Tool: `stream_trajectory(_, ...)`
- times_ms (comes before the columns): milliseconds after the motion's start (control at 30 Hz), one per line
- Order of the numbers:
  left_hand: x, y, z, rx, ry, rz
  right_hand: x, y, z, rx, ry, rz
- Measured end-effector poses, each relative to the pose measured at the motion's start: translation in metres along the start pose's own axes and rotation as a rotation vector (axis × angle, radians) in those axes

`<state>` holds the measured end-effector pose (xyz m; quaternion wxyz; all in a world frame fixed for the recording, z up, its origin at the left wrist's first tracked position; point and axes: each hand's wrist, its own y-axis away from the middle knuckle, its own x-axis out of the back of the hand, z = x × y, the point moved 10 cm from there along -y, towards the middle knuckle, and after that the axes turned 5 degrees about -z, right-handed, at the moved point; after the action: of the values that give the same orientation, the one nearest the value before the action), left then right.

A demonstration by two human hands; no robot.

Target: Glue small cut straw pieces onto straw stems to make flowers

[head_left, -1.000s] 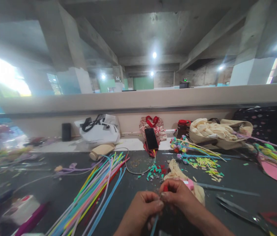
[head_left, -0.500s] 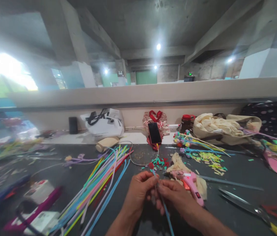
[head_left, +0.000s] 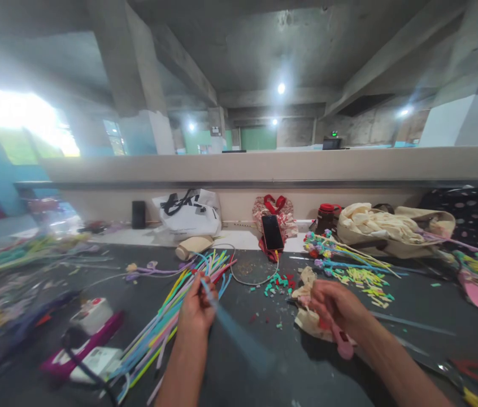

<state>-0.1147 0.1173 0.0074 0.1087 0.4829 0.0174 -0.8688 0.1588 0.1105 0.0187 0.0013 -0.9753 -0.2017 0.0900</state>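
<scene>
Where the head view shows the right hand [head_left: 338, 302], the pink glue gun [head_left: 344, 346] lies directly beneath it, much nearer to it than to the left hand [head_left: 199, 305], its long axis slanting from the far left of the curled fingers to a smooth, rounded handle nearer the body. Those right fingers are partly closed over the gun; whether they grip it I cannot tell. Limp, crumpled cream cloth [head_left: 313, 329] spreads under the gun. The left hand is pinched closed on a slender blue pipe cleaner [head_left: 239, 333], its nearer end smeared by blur; beneath that forearm, fuzzy multicoloured pipe cleaners [head_left: 165, 316] fan lengthwise.
</scene>
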Motion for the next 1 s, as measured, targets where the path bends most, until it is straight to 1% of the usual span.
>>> stream_trajectory(67,-0.005,0.002,-0.001,0.021,0.009,-0.038,0.01,-0.003,-0.004,0.023,0.003,0.034)
stream_trajectory(133,-0.013,0.005,-0.013,0.088,-0.024,-0.084,0.008,-0.005,-0.001,0.012,0.087,0.029)
stream_trajectory(233,-0.023,0.012,-0.043,0.222,-0.121,-0.14,-0.005,-0.006,0.005,0.006,0.327,0.008)
stream_trajectory(300,-0.027,0.019,-0.063,0.294,-0.198,-0.168,-0.016,-0.007,0.007,0.036,0.469,-0.008)
stream_trajectory(367,-0.029,0.026,-0.08,0.352,-0.28,-0.192,-0.027,-0.006,0.008,0.088,0.558,-0.028)
stream_trajectory(433,-0.03,0.032,-0.093,0.396,-0.353,-0.213,-0.037,-0.004,0.008,0.139,0.647,-0.055)
stream_trajectory(500,-0.032,0.037,-0.101,0.426,-0.411,-0.233,-0.046,-0.002,0.01,0.175,0.782,-0.077)
stream_trajectory(567,-0.033,0.039,-0.105,0.442,-0.455,-0.251,-0.051,0.0,0.011,0.186,0.926,-0.075)
stream_trajectory(633,-0.034,0.041,-0.107,0.449,-0.489,-0.266,-0.058,0.002,0.008,0.227,1.028,-0.078)
stream_trajectory(767,-0.035,0.042,-0.108,0.453,-0.534,-0.281,-0.071,0.009,-0.004,0.332,1.085,-0.105)
stream_trajectory(933,-0.035,0.041,-0.108,0.448,-0.533,-0.291,-0.073,0.011,-0.003,0.312,1.255,-0.077)
stream_trajectory(1000,-0.034,0.04,-0.108,0.444,-0.53,-0.293,-0.076,0.013,-0.001,0.337,1.29,-0.089)
